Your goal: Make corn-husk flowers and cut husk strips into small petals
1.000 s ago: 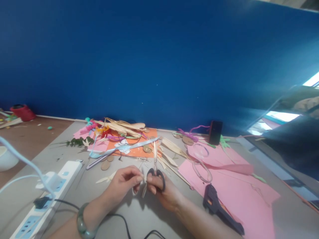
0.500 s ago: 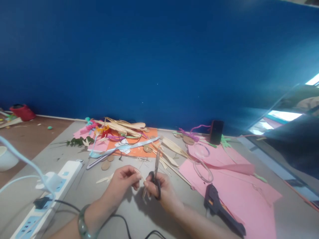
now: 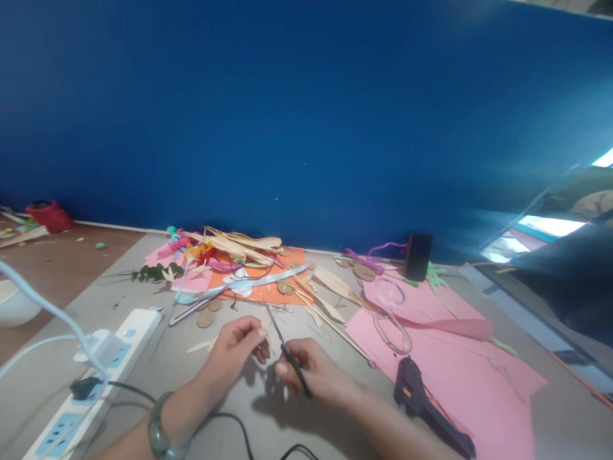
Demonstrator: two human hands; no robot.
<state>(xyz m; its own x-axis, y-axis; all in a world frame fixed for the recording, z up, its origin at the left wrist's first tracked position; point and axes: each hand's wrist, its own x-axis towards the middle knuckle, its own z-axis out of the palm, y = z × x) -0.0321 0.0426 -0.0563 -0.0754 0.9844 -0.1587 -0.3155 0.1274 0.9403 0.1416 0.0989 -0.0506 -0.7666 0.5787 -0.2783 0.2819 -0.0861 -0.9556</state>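
My right hand point(image 3: 313, 377) is closed round black-handled scissors point(image 3: 287, 354), whose blades point up and to the left. My left hand point(image 3: 234, 351) pinches a thin pale straw piece point(image 3: 269, 343) just left of the blades; a green bangle point(image 3: 157, 429) sits on that wrist. Both hands hover low over the grey tabletop point(image 3: 158, 364) near its front middle.
A black glue gun point(image 3: 426, 406) lies on pink paper point(image 3: 454, 358) to the right. A white power strip point(image 3: 90, 377) with plugged cables sits at left. Straw strips, orange paper point(image 3: 261, 287), wooden discs and pipe cleaners crowd the back. A blue wall stands behind.
The scissors have tipped from pointing straight up to leaning left, toward the straw piece. My left hand has stayed nearly still, still pinching.
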